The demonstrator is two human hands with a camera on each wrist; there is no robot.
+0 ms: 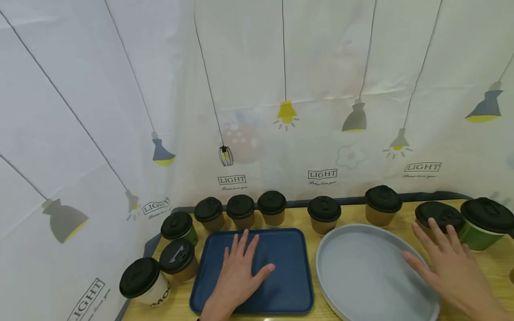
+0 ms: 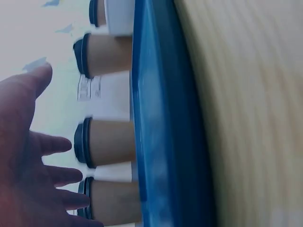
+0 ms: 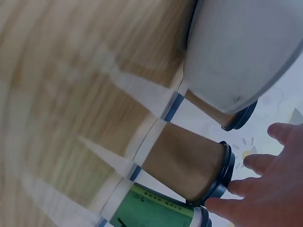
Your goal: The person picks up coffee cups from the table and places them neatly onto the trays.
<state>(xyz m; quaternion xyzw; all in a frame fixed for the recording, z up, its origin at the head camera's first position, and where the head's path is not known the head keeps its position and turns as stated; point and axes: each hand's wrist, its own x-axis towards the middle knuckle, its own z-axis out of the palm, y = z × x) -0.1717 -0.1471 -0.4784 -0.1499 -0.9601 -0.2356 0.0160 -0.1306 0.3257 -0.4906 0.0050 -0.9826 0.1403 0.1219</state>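
Observation:
My left hand (image 1: 237, 277) hovers over a blue rectangular tray (image 1: 283, 272), fingers spread and holding nothing. In the left wrist view the blue tray (image 2: 163, 118) lies apart from the fingers, with brown lidded paper cups (image 2: 111, 142) behind it. My right hand (image 1: 453, 269), also spread and holding nothing, is over the right side of a round grey tray (image 1: 369, 267). Just beyond its fingertips are a brown cup with a black lid (image 1: 437, 214) and a green lidded cup (image 1: 479, 236). The right wrist view shows the brown cup (image 3: 184, 161) near those fingers; contact cannot be told.
More black-lidded cups stand along the back of the wooden table (image 1: 295, 220), including a brown one (image 1: 383, 207) behind the round tray. Left of the blue tray are a green cup (image 1: 180, 227), a brown cup (image 1: 180, 261) and a white cup (image 1: 146, 283). Lamp-printed cloth (image 1: 257, 133) hangs behind.

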